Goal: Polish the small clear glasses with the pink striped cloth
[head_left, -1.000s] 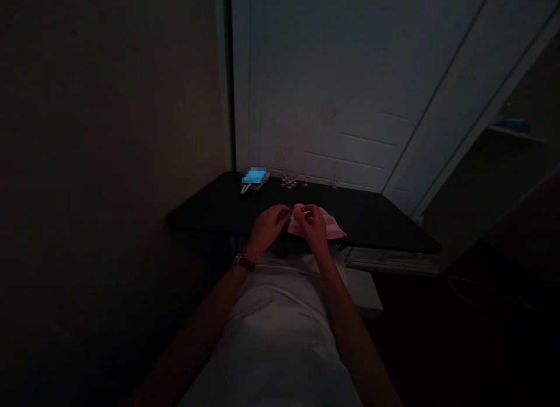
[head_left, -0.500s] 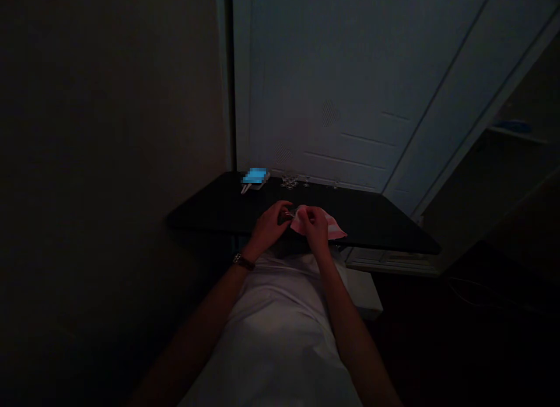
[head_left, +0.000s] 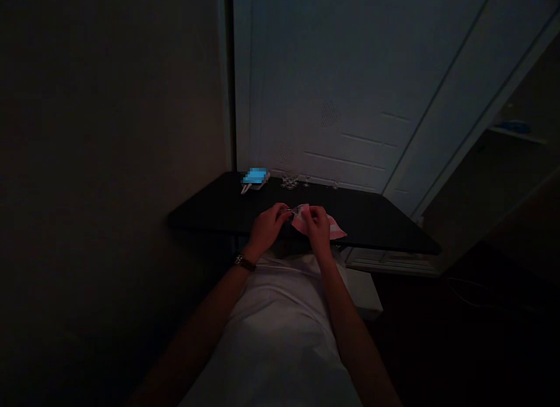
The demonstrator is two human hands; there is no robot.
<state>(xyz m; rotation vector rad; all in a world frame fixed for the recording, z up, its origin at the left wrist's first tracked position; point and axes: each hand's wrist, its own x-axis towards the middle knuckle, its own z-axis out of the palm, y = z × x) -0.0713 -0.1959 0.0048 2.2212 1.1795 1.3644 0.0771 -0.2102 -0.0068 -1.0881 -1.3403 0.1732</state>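
Over the front part of the black table (head_left: 350, 211), my left hand (head_left: 266, 225) has its thumb and fingers closed on a small clear glass (head_left: 289, 210), held sideways and partly hidden by the fingers. My right hand (head_left: 318, 223) pinches a pink and white cloth (head_left: 300, 223) at the other end of the glass. One side of the cloth hangs out to the right, below the right hand. The dim light blurs the exact shape of the glass.
Several small clear glasses (head_left: 289, 182) stand along the back edge, with another glass (head_left: 335, 185) farther right. A lit-screen device (head_left: 254, 176) sits at the back left. A pale door panel (head_left: 328, 63) rises behind the table. A white box (head_left: 364, 293) stands below, right.
My left fingers have closed in further around the glass, and more of it shows between the hands. My right hand has shifted slightly right, drawing the cloth partly off the glass.
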